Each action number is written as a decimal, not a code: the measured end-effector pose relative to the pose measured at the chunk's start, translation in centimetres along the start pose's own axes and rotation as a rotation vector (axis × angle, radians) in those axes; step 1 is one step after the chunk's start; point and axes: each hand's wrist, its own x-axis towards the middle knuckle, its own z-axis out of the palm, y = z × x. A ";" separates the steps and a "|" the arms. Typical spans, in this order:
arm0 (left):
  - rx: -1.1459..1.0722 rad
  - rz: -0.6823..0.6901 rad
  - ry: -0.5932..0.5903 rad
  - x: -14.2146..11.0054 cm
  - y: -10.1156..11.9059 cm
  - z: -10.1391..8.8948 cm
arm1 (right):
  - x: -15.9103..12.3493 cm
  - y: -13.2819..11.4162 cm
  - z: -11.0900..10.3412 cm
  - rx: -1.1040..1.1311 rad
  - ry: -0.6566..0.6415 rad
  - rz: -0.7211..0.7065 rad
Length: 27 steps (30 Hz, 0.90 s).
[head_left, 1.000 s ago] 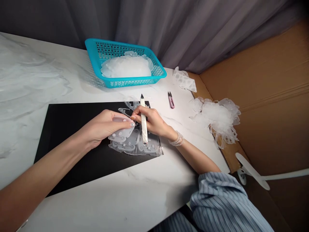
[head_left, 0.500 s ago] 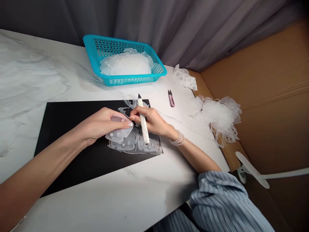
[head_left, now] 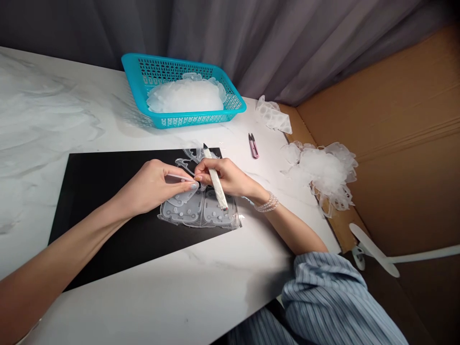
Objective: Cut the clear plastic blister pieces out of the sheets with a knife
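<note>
- Left hand [head_left: 149, 187] closes on the lifted edge of a clear, soft plastic sheet [head_left: 197, 213].
- Right hand [head_left: 230, 177] closes around a white-wrapped pointed tool [head_left: 218, 188].
- Pressing too hard could tear the sheet.

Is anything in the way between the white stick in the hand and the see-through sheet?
Nothing visible: the white-wrapped tool has its lower end right on the clear plastic sheet, held by the right hand.
</note>
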 end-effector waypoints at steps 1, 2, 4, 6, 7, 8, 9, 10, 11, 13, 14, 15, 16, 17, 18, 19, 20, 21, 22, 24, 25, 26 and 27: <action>-0.018 0.015 -0.020 -0.1 0.2 0.0 | 0.0 0.2 0.0 -0.031 0.008 0.004; -0.034 0.030 -0.041 -0.2 0.4 0.0 | 0.0 0.4 0.1 -0.064 0.019 0.012; -0.061 0.041 -0.059 -0.3 0.9 -0.1 | 0.1 0.8 0.1 -0.121 0.052 0.041; -0.086 0.026 -0.040 -0.4 1.3 -0.1 | 0.2 1.0 0.1 -0.152 0.075 0.062; -0.102 0.015 -0.029 -0.5 1.5 -0.1 | 0.2 0.9 0.1 -0.161 0.079 0.060; -0.122 0.007 -0.020 -0.5 1.7 -0.1 | 0.2 0.8 0.0 -0.169 0.080 0.051; -0.140 0.002 -0.011 -0.6 1.8 -0.2 | 0.2 0.7 -0.2 -0.175 0.080 0.038; -0.152 0.000 -0.001 -0.6 1.9 -0.2 | 0.1 0.4 -0.5 -0.182 0.086 0.027; -0.156 -0.001 0.009 -0.7 2.0 -0.2 | 0.0 0.1 -0.8 -0.192 0.104 0.021; -0.156 0.013 0.028 -0.9 2.3 -0.3 | -0.4 -1.0 -1.6 -0.241 0.173 0.014; -0.156 0.028 0.036 -1.0 2.5 -0.4 | -0.7 -1.6 -2.0 -0.275 0.215 0.006; -0.158 0.051 0.049 -1.1 2.6 -0.4 | -1.0 -2.4 -2.2 -0.303 0.256 -0.012; -0.161 0.077 0.066 -1.3 2.8 -0.5 | -1.4 -3.2 -2.4 -0.321 0.283 -0.038; -0.168 0.103 0.083 -1.4 3.0 -0.6 | -1.7 -4.1 -2.5 -0.327 0.296 -0.067; -0.182 0.126 0.101 -1.6 3.3 -0.6 | -1.9 -4.8 -2.4 -0.323 0.298 -0.100; -0.197 0.145 0.115 -1.7 3.5 -0.7 | -2.1 -5.5 -2.2 -0.315 0.295 -0.135; -0.213 0.162 0.126 -1.8 3.7 -0.7 | -2.2 -6.1 -2.0 -0.306 0.292 -0.174; -0.227 0.176 0.135 -2.0 3.8 -0.8 | -2.3 -6.4 -1.7 -0.297 0.294 -0.216; -0.235 0.188 0.141 -2.1 4.0 -0.9 | -2.3 -6.6 -1.4 -0.285 0.307 -0.264; -0.236 0.214 0.150 -2.4 4.3 -1.0 | -2.1 -6.7 -1.0 -0.252 0.353 -0.360; -0.233 0.224 0.151 -2.6 4.4 -1.1 | -2.1 -6.6 -0.9 -0.231 0.377 -0.397; -0.234 0.232 0.152 -2.7 4.4 -1.2 | -2.0 -6.6 -0.8 -0.210 0.397 -0.422; -0.237 0.236 0.153 -2.8 4.5 -1.2 | -2.0 -6.6 -0.8 -0.189 0.413 -0.436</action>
